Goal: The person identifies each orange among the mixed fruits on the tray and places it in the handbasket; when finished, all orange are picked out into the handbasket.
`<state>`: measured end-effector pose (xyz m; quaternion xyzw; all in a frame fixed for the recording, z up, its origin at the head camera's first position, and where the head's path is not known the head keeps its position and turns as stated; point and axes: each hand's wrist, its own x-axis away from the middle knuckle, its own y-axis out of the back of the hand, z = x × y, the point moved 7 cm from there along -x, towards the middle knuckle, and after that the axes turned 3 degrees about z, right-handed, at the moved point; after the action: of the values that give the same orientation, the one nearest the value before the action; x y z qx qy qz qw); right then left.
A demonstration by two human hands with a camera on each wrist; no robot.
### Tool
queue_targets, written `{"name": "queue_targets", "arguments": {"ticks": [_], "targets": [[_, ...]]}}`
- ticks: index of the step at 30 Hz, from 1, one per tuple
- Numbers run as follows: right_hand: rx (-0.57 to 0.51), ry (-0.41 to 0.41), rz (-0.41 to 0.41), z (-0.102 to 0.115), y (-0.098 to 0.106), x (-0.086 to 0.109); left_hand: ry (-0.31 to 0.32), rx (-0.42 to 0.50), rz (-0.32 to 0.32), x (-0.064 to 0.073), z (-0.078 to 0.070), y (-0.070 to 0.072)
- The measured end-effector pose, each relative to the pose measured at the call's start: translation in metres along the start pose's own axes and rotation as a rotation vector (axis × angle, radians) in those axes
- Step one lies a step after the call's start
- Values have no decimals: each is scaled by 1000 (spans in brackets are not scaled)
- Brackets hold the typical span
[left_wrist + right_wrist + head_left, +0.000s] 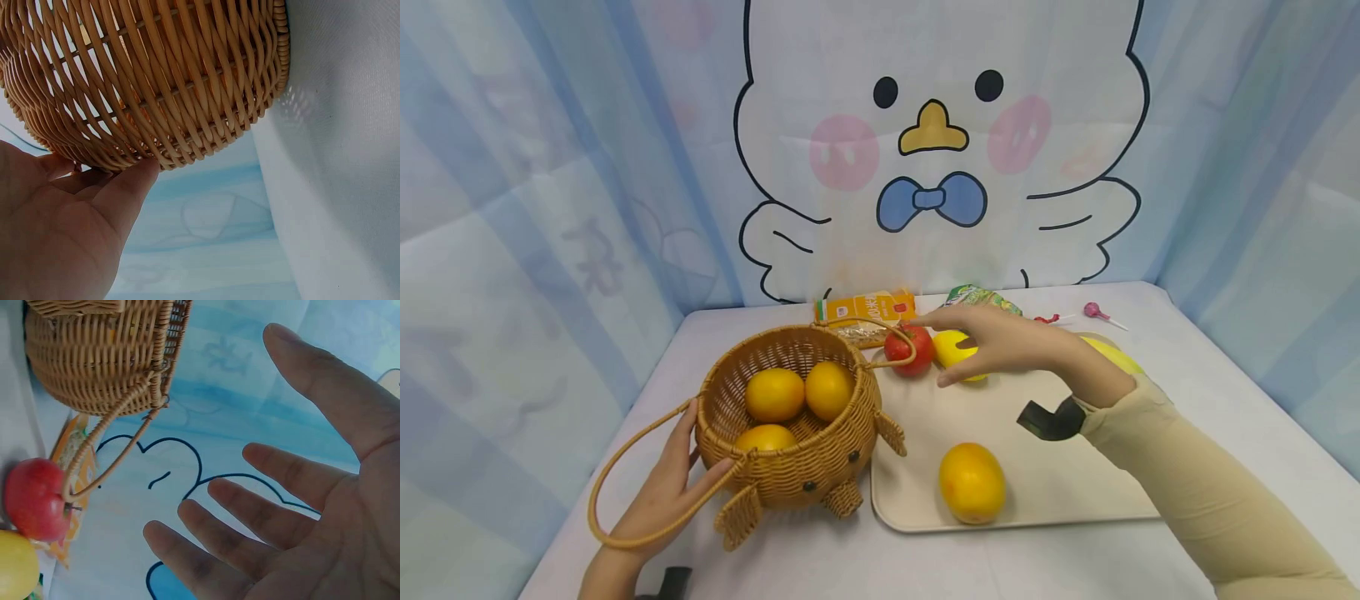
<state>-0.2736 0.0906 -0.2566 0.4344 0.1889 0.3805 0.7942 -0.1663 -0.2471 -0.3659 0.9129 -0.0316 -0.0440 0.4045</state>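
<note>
A round wicker basket [850,417] with an animal face stands at the left, several orange-yellow oval fruits [775,395] inside it. My left hand [658,492] holds its left side, thumb and fingers against the woven wall, while one looped handle [597,492] hangs across the hand. In the left wrist view the thumb [128,194] presses on the wicker. My right hand [1011,337] hovers over the back of the tray [1052,483], fingers spread and holding nothing. Below it, a yellow fruit [951,348] is partly hidden. Another orange-yellow fruit [972,483] lies at the tray's front.
A red fruit [910,350] sits by the basket's right handle [895,364]. Behind are an orange food packet [868,308], a green packet [981,296] and a pink lollipop [1093,311]. Another yellow fruit [1112,354] shows behind the right forearm. Printed curtains surround the table.
</note>
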Motion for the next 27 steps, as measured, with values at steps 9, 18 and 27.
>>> {"name": "queue_targets", "arguments": {"ticks": [9,18,27], "targets": [[-20,-70,-29,-21,-28,36,-4,0,-4,0,2,-2],[-140,-78,-17,-38,-62,57,-11,-16,-20,0,1,-1],[-154,-119,-14,-45,-79,69,-21,-17,-18,0,1,-2]]}}
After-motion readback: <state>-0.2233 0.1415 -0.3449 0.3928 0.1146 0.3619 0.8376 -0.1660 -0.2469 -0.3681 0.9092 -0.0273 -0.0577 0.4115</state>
